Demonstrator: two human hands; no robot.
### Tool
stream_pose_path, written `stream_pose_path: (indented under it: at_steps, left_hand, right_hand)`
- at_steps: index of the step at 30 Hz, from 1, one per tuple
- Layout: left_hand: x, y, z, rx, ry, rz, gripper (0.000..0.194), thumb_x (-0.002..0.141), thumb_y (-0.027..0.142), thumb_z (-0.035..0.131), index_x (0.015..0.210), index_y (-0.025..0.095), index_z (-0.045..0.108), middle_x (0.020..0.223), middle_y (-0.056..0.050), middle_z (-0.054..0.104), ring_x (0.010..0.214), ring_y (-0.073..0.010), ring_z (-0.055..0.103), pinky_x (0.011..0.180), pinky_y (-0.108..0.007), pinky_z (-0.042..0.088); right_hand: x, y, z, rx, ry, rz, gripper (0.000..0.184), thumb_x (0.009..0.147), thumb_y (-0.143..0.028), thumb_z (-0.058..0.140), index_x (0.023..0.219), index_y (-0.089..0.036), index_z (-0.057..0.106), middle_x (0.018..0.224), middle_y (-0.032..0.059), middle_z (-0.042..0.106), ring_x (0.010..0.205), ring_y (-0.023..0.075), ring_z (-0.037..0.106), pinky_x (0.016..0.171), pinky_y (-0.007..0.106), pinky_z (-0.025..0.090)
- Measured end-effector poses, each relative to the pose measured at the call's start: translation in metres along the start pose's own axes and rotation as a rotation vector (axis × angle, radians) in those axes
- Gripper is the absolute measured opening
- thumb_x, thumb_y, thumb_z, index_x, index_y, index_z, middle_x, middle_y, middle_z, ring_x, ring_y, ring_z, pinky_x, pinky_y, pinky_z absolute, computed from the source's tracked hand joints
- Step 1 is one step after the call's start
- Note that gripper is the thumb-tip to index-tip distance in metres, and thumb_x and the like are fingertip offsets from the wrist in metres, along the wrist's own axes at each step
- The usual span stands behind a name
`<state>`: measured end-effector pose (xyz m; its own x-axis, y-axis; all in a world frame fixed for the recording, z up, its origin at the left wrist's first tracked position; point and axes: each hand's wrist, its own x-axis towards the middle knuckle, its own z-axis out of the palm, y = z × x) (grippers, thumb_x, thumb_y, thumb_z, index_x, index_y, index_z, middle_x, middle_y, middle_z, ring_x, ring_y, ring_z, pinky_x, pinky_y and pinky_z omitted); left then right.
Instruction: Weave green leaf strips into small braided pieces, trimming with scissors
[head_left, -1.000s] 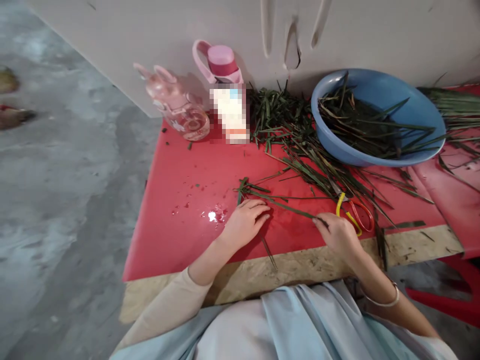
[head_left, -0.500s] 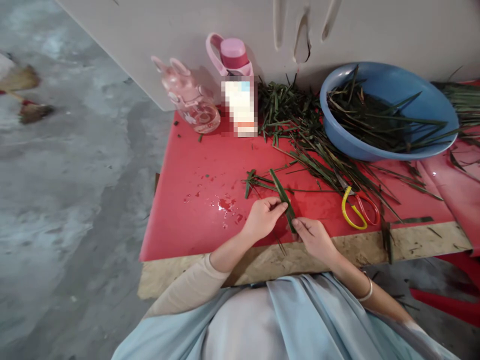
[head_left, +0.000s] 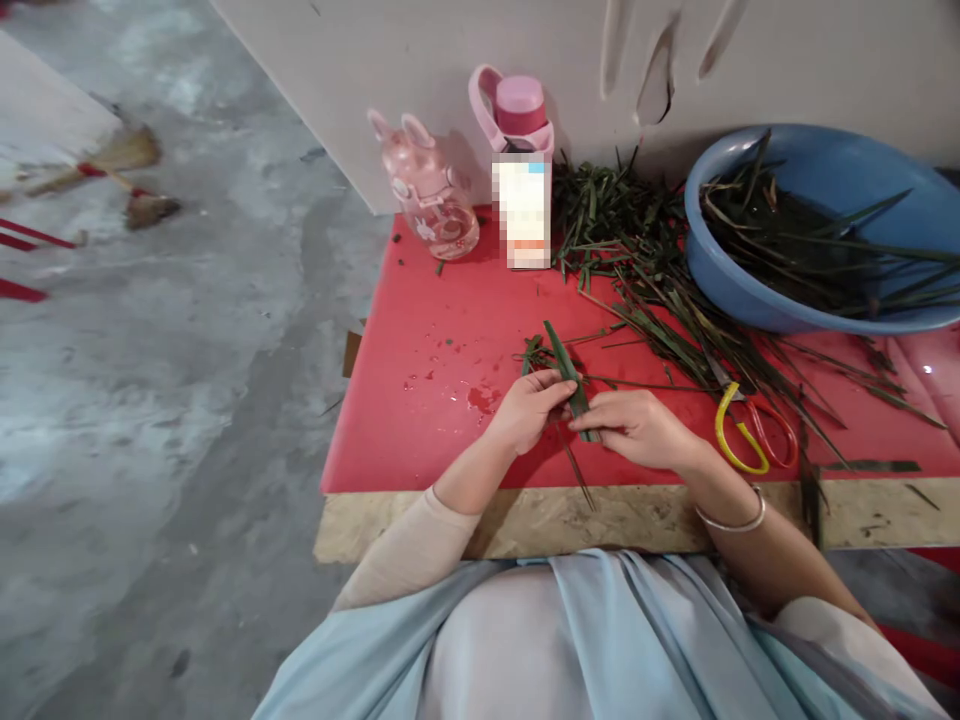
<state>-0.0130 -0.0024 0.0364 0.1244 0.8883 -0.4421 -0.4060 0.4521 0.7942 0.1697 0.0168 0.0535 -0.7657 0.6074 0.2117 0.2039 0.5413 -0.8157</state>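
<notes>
A long green leaf strip (head_left: 564,364) slants up and away between both hands, above the red table cover (head_left: 420,420). My left hand (head_left: 531,408) is closed, pinching the strip from the left. My right hand (head_left: 636,428) is also closed, its fingertips gripping the strip's lower end from the right; a bangle shows on that wrist. Thin loose strips lie on the cover just beyond my fingers. Scissors (head_left: 754,437) with yellow and red handles rest to the right of my right hand.
A blue basin (head_left: 750,285) with leaves sits at the back right, a heap of cut leaves (head_left: 622,215) beside it. Two pink bottles (head_left: 431,195) and a blurred carton stand by the wall. Water drops wet the cover. Brooms lie on the floor, far left.
My right hand left the spot by the scissors and came left with a leaf strip; both hands now hold it together. The view has shifted left.
</notes>
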Motion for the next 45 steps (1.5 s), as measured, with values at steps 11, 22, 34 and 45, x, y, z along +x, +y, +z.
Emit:
stream_pose_path:
  at_steps: [11, 22, 34, 45]
  left_hand:
    - [-0.007, -0.010, 0.001, 0.268, 0.073, 0.183, 0.017, 0.069, 0.029, 0.072, 0.078, 0.015, 0.071, 0.070, -0.001, 0.066, 0.062, -0.0100, 0.055, 0.062, -0.021, 0.044]
    - [0.001, 0.014, -0.026, 1.122, 0.318, 0.680, 0.028, 0.082, 0.036, 0.059, 0.105, 0.023, 0.068, 0.125, -0.008, 0.059, 0.119, -0.0260, 0.049, 0.105, -0.046, 0.034]
    - [0.008, 0.000, -0.049, 1.444, 0.145, 0.737, 0.025, 0.083, 0.017, 0.052, 0.102, 0.019, 0.068, 0.129, -0.012, 0.054, 0.121, -0.0257, 0.048, 0.104, -0.047, 0.039]
    - [0.010, -0.008, -0.051, 1.349, 0.197, 0.767, 0.028, 0.079, 0.012, 0.054, 0.105, 0.016, 0.063, 0.127, -0.013, 0.055, 0.121, -0.0242, 0.049, 0.106, -0.042, 0.039]
  right_hand:
    - [-0.011, 0.013, 0.015, 0.140, 0.113, 0.044, 0.018, 0.085, -0.020, 0.057, 0.094, -0.022, 0.072, 0.072, 0.0029, 0.070, 0.063, 0.0118, 0.063, 0.060, 0.021, 0.047]
    - [-0.015, 0.021, 0.007, -0.102, 0.521, 0.137, 0.012, 0.084, -0.027, 0.060, 0.089, -0.023, 0.070, 0.083, 0.0049, 0.071, 0.074, 0.0159, 0.065, 0.071, 0.029, 0.052]
    - [0.010, 0.018, -0.009, -0.713, 0.436, 0.348, 0.049, 0.077, -0.022, 0.060, 0.125, -0.017, 0.055, 0.116, 0.0136, 0.057, 0.107, 0.0280, 0.052, 0.093, 0.042, 0.042]
    - [0.093, 0.035, 0.003, -0.932, -0.082, 0.356, 0.022, 0.085, -0.031, 0.054, 0.092, -0.018, 0.070, 0.094, 0.0112, 0.067, 0.093, 0.0247, 0.054, 0.076, 0.033, 0.039]
